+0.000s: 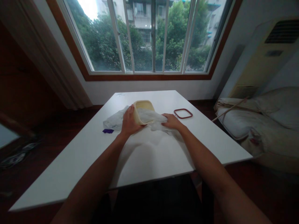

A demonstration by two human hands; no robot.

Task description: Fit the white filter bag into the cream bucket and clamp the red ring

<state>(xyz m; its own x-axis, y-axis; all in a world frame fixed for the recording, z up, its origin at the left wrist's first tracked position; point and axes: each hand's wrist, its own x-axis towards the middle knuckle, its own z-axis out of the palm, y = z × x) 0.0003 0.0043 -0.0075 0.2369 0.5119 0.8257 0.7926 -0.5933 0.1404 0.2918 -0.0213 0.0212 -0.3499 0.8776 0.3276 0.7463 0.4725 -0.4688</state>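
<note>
A pale yellow plastic container (139,117) is tilted over the middle of the table, its open side turned partly toward my right. My left hand (130,122) grips it along its left side. Thin, see-through plastic bag (149,115) material lies across the container's opening and stretches to the right. There my right hand (172,121) has its fingers closed on the gathered plastic. Left of my left hand, more crumpled clear plastic (114,119) rests on the table, with a small dark purple piece (108,131) at its near edge.
A dark red rounded-square ring (183,113) lies on the white table (77,165), right of my right hand. A window is beyond the table. Off its right side are a covered, padded bulk (268,124) and a thin stick (230,109).
</note>
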